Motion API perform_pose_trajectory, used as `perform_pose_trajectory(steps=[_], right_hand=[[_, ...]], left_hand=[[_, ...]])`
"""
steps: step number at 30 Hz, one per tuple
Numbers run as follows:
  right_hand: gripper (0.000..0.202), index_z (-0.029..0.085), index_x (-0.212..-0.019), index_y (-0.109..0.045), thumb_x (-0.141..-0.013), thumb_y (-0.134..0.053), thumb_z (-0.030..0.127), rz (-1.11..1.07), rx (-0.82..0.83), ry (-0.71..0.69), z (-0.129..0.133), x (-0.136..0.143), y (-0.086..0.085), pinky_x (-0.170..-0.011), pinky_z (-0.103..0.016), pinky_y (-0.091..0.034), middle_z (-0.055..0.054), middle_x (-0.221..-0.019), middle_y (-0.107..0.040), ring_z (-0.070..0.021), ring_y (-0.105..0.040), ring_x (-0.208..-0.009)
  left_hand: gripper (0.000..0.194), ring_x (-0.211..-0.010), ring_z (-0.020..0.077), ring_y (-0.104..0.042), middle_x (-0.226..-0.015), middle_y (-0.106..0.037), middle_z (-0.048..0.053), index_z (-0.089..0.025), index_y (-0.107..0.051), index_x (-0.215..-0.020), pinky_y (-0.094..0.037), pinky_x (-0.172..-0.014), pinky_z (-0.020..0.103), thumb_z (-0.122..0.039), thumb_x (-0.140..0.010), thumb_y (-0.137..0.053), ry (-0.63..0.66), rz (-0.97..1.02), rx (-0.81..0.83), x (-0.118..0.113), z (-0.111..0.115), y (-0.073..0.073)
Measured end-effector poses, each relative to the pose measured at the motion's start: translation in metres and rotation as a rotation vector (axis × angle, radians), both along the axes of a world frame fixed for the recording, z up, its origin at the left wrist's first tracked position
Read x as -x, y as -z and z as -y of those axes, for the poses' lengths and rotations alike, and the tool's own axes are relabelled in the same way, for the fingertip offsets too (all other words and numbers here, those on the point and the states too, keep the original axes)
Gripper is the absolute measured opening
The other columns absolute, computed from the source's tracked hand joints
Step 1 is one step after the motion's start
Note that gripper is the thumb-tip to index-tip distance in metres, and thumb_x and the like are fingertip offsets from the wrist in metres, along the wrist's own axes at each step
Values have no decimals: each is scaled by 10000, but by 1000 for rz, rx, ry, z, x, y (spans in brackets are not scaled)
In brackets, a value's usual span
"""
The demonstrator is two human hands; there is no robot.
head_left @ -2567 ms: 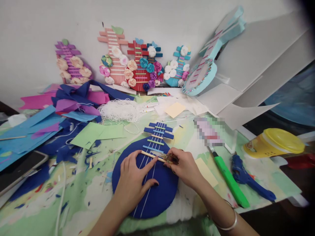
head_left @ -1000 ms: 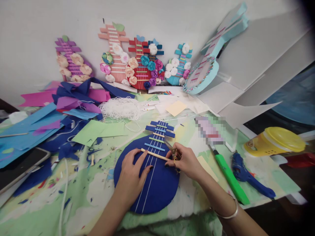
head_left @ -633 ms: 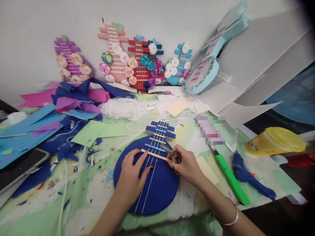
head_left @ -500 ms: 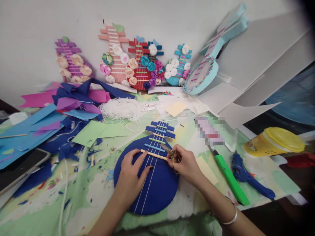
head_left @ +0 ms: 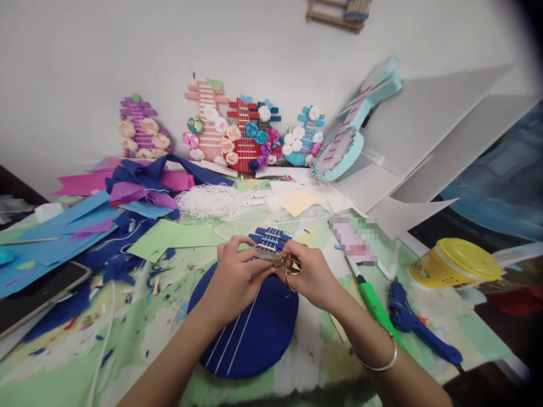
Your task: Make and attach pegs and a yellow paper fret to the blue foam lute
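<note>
A dark blue lute-shaped craft piece lies on the table, with white strings down its front and thin coloured strips across its neck. Above its upper body, my left hand has its fingers pinched together; what they hold is too hidden to name. Close beside it on the right, my right hand grips small scissors, whose blades point left toward the left fingertips. The two hands nearly meet and cover part of the neck and strips.
Decorated lute shapes lean on the wall. White string and coloured paper lie behind and left. On the right are a green-handled tool, a blue glue gun and a yellow tub. A phone lies left.
The view has tilted up. Both hands have come closer together, and the scissors now point at the left fingertips. The pale strip that lay between the hands is no longer clearly visible.
</note>
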State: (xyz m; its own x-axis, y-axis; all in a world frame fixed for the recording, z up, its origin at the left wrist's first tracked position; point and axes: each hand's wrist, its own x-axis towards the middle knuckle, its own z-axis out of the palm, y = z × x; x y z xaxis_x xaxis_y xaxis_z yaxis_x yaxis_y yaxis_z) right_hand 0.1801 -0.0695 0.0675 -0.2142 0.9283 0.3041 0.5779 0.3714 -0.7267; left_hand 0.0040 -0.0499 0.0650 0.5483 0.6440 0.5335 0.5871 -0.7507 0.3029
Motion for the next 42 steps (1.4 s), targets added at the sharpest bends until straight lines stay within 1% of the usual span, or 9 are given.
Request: perform_pose_trajectory(steps=[4,8,13,15,18,23,28,34,42], right_hand=[[124,193,-721,-487,-670,-568,115,54,-77,-45,-10,-2,-8,-544,-200,-351,33,-613,-504,-112,-481,-583],[125,190,-730,-505,-669,-584,114,68,-105,-68,-16,-6,-7,-550,-201,-359,26,-631,-521,-112,-489,-593],[139,192,-769,-542,-679,-636,241,-200,-50,112,-19,-17,7,-528,-207,-378,21,-664,-583,-104,-488,-564],[150,193,-829,-559,-695,-604,244,-313,-8,188,-18,-23,12,-514,-208,-384,22,-665,-594,-97,-481,-536],[263,191,-957,-582,-699,-571,234,-371,60,244,-17,-28,16,-472,-206,-366,37,-604,-568,-87,-432,-479],[412,178,-1098,-595,-692,-585,247,-341,132,178,-17,-26,18,-441,-200,-336,49,-541,-503,-84,-385,-461],[499,179,-1160,-581,-680,-631,302,-341,148,82,-21,-24,24,-492,-216,-384,-6,-690,-604,-118,-462,-563],[619,186,-1244,-521,-653,-672,291,-258,231,-39,-20,-18,28,-462,-209,-353,21,-607,-587,-110,-414,-514],[601,203,-1225,-539,-644,-678,275,-257,225,-78,-18,-11,27,-445,-189,-274,42,-653,-527,-73,-278,-505]], left_hand=[[166,-895,200,-531,-857,-677,30,-248,-673,-912,-366,-790,362,-238,-815,-540,91,-24,65,0,-11,-6],[163,-734,136,-577,-782,-681,12,-231,-683,-872,-403,-673,255,-244,-822,-529,149,16,201,0,-20,-6],[160,-672,110,-600,-750,-689,12,-217,-711,-831,-422,-626,205,-233,-799,-556,126,82,284,-1,-32,-1],[166,-673,108,-607,-763,-690,21,-207,-716,-843,-430,-623,198,-220,-793,-558,105,125,297,-2,-34,-1],[158,-656,111,-608,-735,-686,28,-192,-724,-829,-438,-612,199,-208,-769,-578,44,221,300,-4,-36,-4],[121,-637,122,-610,-719,-689,33,-179,-727,-773,-458,-590,208,-189,-722,-619,-38,482,396,-6,-35,-11],[92,-601,125,-591,-664,-675,34,-167,-727,-731,-455,-560,221,-209,-688,-657,-85,632,464,-4,-35,-14],[151,-519,102,-534,-498,-590,0,-159,-725,-697,-428,-537,213,-215,-747,-594,-27,596,558,-3,-31,-16],[143,-545,106,-547,-553,-612,14,-138,-718,-701,-424,-548,211,-214,-739,-603,5,597,629,-7,-29,-14]])
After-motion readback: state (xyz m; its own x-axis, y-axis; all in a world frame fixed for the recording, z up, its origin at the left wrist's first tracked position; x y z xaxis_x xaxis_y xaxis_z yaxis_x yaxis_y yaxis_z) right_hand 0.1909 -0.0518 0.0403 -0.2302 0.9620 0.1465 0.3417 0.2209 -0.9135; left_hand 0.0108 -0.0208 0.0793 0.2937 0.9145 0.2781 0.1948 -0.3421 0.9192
